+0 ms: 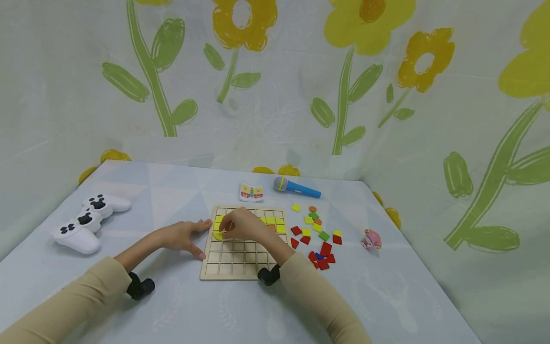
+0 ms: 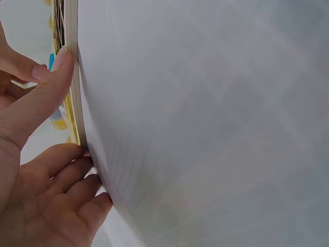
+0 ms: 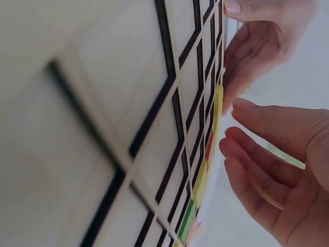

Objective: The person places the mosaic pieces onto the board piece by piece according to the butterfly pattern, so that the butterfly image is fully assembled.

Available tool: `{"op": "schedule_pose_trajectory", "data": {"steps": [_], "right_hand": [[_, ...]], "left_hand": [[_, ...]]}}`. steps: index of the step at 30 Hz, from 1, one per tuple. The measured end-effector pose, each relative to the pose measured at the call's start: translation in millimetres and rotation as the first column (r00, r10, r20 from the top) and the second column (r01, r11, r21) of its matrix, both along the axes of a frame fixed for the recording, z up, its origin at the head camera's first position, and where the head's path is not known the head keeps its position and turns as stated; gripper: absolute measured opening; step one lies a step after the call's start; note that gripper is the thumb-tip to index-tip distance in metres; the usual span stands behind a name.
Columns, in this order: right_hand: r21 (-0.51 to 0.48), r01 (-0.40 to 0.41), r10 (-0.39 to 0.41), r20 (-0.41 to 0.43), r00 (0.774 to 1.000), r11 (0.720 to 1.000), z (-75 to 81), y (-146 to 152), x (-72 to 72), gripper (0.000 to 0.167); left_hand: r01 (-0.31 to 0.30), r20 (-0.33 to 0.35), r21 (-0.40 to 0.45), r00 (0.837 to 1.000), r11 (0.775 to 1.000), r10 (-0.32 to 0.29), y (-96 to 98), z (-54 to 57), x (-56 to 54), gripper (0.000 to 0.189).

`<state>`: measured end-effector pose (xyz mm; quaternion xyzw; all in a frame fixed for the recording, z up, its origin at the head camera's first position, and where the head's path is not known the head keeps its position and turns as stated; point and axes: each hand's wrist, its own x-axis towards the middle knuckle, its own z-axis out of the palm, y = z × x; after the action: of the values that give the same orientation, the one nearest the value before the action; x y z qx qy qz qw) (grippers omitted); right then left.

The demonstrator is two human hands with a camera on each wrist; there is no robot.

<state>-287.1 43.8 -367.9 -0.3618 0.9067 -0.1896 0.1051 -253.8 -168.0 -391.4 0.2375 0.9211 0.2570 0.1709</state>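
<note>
A wooden grid board lies on the table, with yellow pieces and an orange one set in its upper rows. My left hand rests at the board's left edge. In the left wrist view its thumb touches the side of the board, fingers spread loosely. Over the upper left of the grid is my right hand, its bent fingertips close to a yellow piece. From the right wrist view, the thumb and fingers of this hand stand apart, with nothing visible between them.
Loose red, green, yellow and orange pieces lie scattered right of the board. Behind it are a butterfly picture card and a blue microphone. White game controllers lie at left, a small pink toy at right.
</note>
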Motion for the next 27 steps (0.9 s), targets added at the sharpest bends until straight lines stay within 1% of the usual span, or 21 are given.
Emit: {"op": "schedule_pose_trajectory", "data": {"steps": [5, 8, 9, 13, 15, 18, 23, 27], "right_hand": [[-0.030, 0.012, -0.013, -0.022, 1.000, 0.999, 1.2, 23, 2.0, 0.014], [-0.049, 0.038, -0.040, -0.031, 0.999, 0.998, 3.4, 41, 3.9, 0.014], [-0.056, 0.054, -0.056, -0.023, 0.998, 0.997, 4.9, 48, 4.8, 0.014], [-0.081, 0.091, -0.094, -0.042, 0.995, 0.993, 6.0, 77, 5.1, 0.013], [-0.078, 0.117, -0.122, -0.053, 0.991, 0.990, 4.8, 91, 4.0, 0.012], [-0.067, 0.163, -0.167, -0.059, 0.984, 0.984, 3.3, 111, 3.5, 0.012], [-0.061, 0.201, -0.205, -0.073, 0.976, 0.978, 2.0, 142, 3.8, 0.013], [-0.040, 0.241, -0.244, -0.082, 0.966, 0.970, -0.4, 163, 0.6, 0.012]], "left_hand": [[-0.013, 0.004, -0.004, 1.000, 1.000, 0.013, 0.9, -0.3, 0.8, 0.104], [-0.017, 0.001, -0.012, 1.000, 1.000, 0.017, 1.4, -0.9, 0.9, 0.104], [-0.022, 0.004, -0.013, 1.000, 1.000, 0.023, 1.6, -1.1, 0.8, 0.104], [-0.042, 0.018, -0.017, 0.999, 0.999, 0.042, 2.2, -2.3, -0.1, 0.106], [-0.052, 0.027, -0.019, 0.998, 0.998, 0.053, 2.5, -3.4, -0.7, 0.106], [-0.052, 0.026, -0.025, 0.998, 0.998, 0.053, 2.4, -4.6, -1.0, 0.106], [-0.049, 0.018, -0.029, 0.999, 0.998, 0.049, 2.2, -4.7, -1.4, 0.106], [-0.053, 0.018, -0.034, 0.998, 0.998, 0.053, 2.4, -3.0, -1.3, 0.106]]}}
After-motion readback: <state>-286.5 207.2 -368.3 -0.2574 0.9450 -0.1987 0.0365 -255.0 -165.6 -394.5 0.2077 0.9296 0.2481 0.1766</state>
